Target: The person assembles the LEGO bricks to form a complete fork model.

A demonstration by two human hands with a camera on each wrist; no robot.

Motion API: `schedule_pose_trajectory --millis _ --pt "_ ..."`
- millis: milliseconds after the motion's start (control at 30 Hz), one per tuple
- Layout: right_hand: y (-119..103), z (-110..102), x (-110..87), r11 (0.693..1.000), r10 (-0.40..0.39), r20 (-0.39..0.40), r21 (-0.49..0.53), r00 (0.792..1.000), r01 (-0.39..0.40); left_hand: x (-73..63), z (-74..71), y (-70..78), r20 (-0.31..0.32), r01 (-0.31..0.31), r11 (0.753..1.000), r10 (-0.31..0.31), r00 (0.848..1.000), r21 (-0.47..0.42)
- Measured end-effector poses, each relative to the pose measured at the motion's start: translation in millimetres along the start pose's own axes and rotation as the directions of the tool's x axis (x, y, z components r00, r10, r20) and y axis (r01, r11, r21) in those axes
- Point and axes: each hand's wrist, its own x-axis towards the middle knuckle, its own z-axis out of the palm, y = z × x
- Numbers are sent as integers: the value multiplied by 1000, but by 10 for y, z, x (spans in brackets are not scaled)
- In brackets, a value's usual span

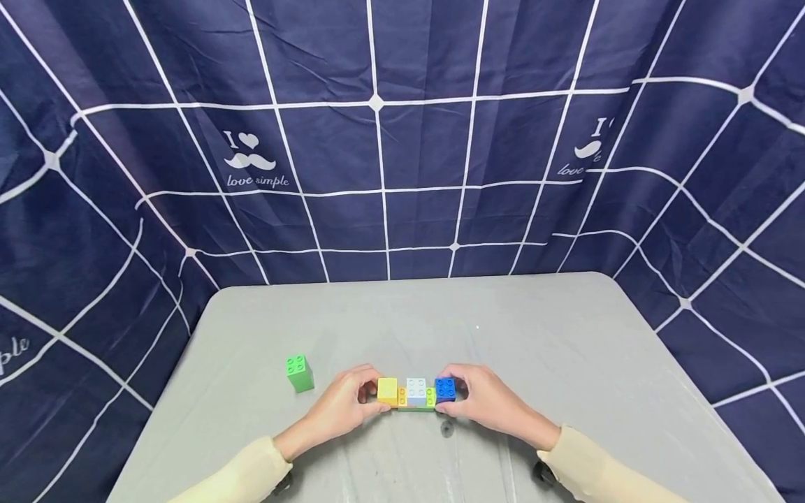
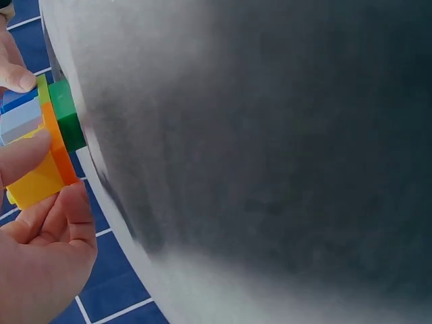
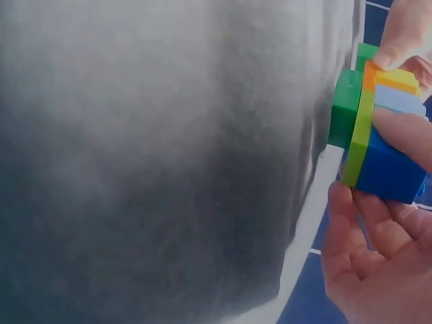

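The built row of bricks (image 1: 416, 393) lies with its long axis running left to right in front of me, parallel to the far edge of the desk (image 1: 402, 321). Its yellow brick (image 1: 387, 388) marks the left end, the pale blue brick (image 1: 416, 392) the middle and the dark blue brick (image 1: 445, 389) the right end, studs up on the two blue ones. Under them run a flat orange plate (image 1: 402, 395) on the left and a lime plate (image 1: 430, 395) on the right, with a dark green brick (image 3: 345, 108) below. All are boxy, smooth, glossy plastic. Apart to the left, a bright green brick (image 1: 300, 375) stands upright, round studs on top. The desk is matte grey; behind it hangs creased navy cloth (image 1: 428, 147) with white lines.

My left hand (image 1: 346, 397) pinches the yellow end, thumb on the near side, fingers on the far side. My right hand (image 1: 481, 399) pinches the dark blue end the same way. Both forearms slant inward from cream sleeves (image 1: 245, 471).
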Motion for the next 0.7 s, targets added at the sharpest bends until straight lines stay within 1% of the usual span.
schedule_pose_trajectory --millis 167,400,567,700 --pt "-11 -16 13 999 32 -10 -7 999 -32 8 -1 21 -10 -45 999 46 999 3" --pt "-7 1 -9 999 39 -11 22 999 -39 6 9 31 0 -38 999 38 999 -3" --pt "-13 20 -6 999 31 -11 14 999 -30 -19 1 31 -23 -46 999 46 999 2" --pt "-17 6 -4 1000 29 -16 -7 999 -30 -3 -1 36 -20 -62 998 62 998 -4"
